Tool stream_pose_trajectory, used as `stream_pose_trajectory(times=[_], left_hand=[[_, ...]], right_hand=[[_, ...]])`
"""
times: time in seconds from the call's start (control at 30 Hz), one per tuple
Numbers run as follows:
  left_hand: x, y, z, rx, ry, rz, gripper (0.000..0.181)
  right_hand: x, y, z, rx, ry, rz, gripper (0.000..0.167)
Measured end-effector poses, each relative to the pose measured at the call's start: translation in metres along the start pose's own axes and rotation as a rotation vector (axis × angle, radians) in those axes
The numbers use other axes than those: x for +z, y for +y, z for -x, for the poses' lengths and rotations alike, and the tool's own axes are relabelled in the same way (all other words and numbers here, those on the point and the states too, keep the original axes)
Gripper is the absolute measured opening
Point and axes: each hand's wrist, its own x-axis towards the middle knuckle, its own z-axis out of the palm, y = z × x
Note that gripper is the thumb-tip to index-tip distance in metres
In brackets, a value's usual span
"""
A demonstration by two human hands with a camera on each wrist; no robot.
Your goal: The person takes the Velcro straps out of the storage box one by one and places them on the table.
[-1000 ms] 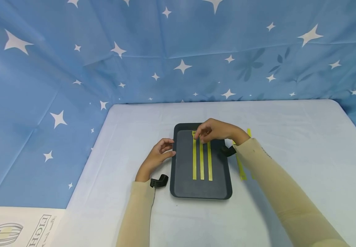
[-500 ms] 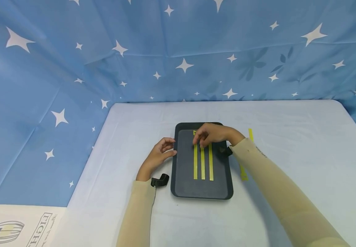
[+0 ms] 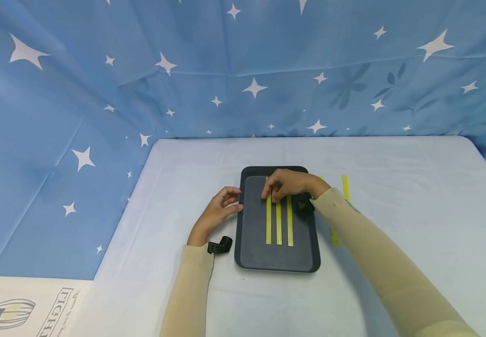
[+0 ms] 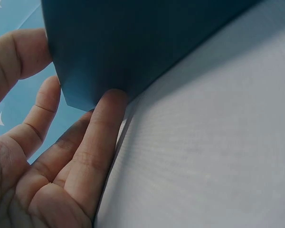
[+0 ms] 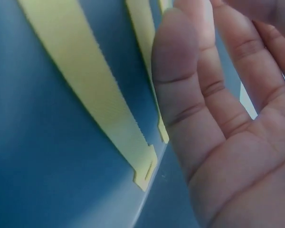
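Note:
Three yellow flat strips, left, middle and right, lie side by side lengthwise in a dark grey tray. My left hand touches the tray's left side; its fingers meet the outer wall in the left wrist view. Over the strips' upper part, my right hand has its fingers bent loosely downward near the left and middle strips, covering their upper stretches. In the right wrist view, a strip with a slotted end lies apart from the thumb. Whether the fingertips touch a strip cannot be seen.
More yellow strips lie on the white tablecloth right of the tray, one showing its upper end, another its lower end, partly behind the right sleeve. A blue star-patterned curtain hangs behind the table.
My right hand has moved down a little along the strips toward me, its fingertips now lower on them. The left hand keeps its place at the tray. The head view has shifted slightly.

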Motion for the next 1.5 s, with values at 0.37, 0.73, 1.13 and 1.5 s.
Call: stream_pose_trajectory(times=[0.37,0.73,1.13,1.5], left_hand=[[0.000,0.000,-0.001,-0.018,0.000,-0.003,0.048],[0.001,-0.001,-0.002,0.018,0.006,-0.030,0.049],[0.000,-0.001,0.000,-0.002,-0.003,0.005,0.050],[0.001,0.001,0.000,-0.008,0.005,0.010,0.049]], right_hand=[[0.004,0.002,-0.008,0.008,0.019,0.061,0.016],[0.005,0.006,-0.011,0.012,0.034,0.086,0.012],[0.007,0.009,-0.013,-0.026,0.063,0.051,0.013],[0.001,0.002,-0.006,-0.129,0.171,-0.019,0.010]])
